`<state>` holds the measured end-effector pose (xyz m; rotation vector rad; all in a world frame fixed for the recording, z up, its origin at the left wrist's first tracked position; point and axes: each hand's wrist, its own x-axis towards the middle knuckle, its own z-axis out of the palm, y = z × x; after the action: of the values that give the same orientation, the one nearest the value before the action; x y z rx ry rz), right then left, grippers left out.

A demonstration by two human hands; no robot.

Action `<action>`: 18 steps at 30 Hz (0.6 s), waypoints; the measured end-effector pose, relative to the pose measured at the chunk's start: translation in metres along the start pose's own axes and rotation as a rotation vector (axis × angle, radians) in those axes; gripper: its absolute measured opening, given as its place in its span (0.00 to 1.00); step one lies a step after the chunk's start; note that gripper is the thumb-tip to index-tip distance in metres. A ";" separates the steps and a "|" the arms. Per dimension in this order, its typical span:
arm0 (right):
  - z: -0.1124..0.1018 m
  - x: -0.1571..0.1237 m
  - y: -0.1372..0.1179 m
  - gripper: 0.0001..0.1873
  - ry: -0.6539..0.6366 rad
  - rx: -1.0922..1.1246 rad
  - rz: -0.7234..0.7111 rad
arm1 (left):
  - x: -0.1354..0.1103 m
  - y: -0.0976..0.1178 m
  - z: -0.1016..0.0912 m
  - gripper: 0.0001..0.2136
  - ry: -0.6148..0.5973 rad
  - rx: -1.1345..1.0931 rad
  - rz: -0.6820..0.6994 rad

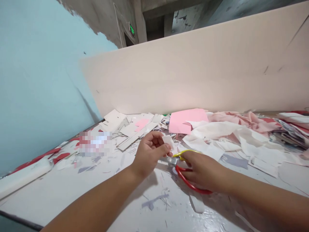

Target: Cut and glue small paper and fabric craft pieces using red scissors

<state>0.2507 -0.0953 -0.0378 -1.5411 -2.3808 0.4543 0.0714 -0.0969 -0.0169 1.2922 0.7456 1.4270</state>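
My left hand pinches a small white paper piece between thumb and fingertips. My right hand grips a pair of scissors with red and yellow loop handles. The metal blades point left, close beneath the paper piece, and their tips are hidden behind my left hand. Scattered around both hands are white paper scraps, and a pink paper sheet lies beyond them.
A tall beige board stands along the far side of the white table, which is littered with paper offcuts. A pale blue wall rises at left. A blurred patch covers part of the table. Red scraps lie along the left edge.
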 end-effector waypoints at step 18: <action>0.001 -0.004 0.003 0.20 -0.154 0.845 -0.085 | 0.007 -0.001 -0.002 0.09 0.241 0.040 -0.015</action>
<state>0.2546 -0.0980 -0.0398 -1.0230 -1.9087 1.3723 0.0707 -0.0896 -0.0162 1.1539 0.9463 1.5796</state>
